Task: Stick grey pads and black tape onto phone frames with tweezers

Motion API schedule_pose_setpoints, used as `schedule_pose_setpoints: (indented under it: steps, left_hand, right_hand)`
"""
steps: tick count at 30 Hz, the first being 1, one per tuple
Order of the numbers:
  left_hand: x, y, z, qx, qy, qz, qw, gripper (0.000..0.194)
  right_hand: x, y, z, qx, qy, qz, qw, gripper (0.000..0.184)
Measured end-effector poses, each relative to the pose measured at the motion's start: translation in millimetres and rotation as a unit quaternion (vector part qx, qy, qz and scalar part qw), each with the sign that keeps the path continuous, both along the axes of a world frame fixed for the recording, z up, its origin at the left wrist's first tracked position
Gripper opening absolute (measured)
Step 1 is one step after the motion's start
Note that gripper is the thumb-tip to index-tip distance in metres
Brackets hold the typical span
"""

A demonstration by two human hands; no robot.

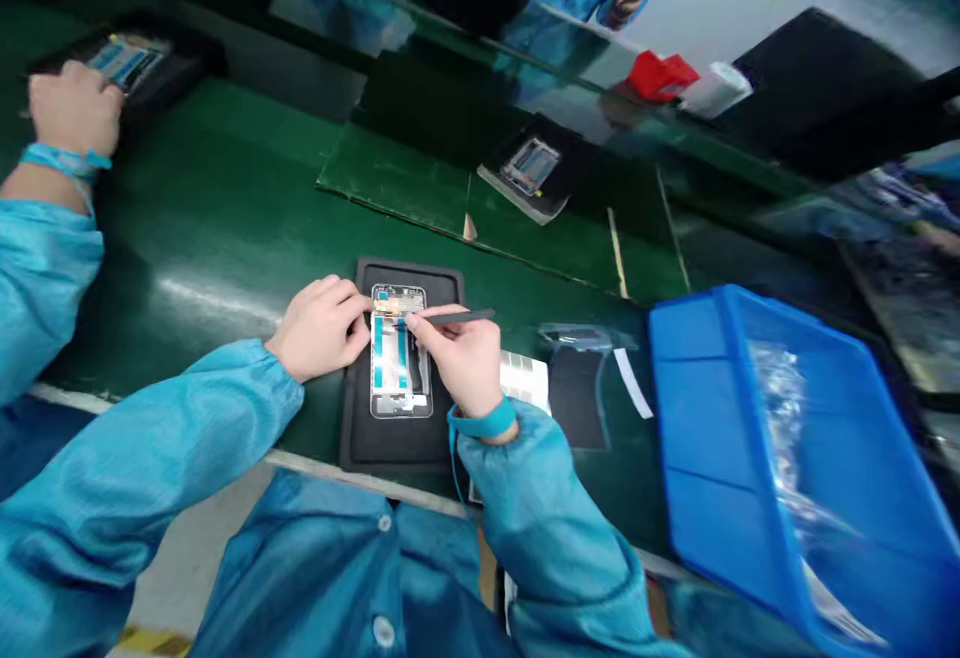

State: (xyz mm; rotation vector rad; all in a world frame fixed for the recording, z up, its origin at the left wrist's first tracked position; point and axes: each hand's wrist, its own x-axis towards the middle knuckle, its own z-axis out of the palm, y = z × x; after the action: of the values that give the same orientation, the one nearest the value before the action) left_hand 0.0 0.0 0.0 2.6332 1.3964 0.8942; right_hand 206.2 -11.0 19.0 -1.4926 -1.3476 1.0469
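Observation:
An opened phone frame (391, 368), with blue strips and a copper-coloured board near its top, lies in a black foam tray (397, 445) before me. My left hand (321, 326) is closed, its fingers curled and the index fingertip pressed against the upper left edge of the phone frame. Between the thumb and fingers of my right hand (466, 358) is a pair of dark tweezers (469, 317). They slant across the phone, their tips by the lower edge of the board. A blue wrist strap circles my right wrist.
A co-worker's hand (75, 108) rests at another foam tray (169, 48) on the left. Beyond the phone lies a further phone tray (534, 168). To my right are a sticker sheet (525, 380), a dark sheet (577, 398) and a large blue bin (701, 428). Another person stands across the bench.

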Motion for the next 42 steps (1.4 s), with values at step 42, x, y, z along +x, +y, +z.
schedule_pose_setpoints:
  steps: [42]
  left_hand:
    - [-0.3,-1.6,2.7,0.025,0.012,-0.029,0.999,0.018]
  right_hand:
    - [-2.0,1.1,-2.9,0.005,-0.042,-0.012,0.999,0.019]
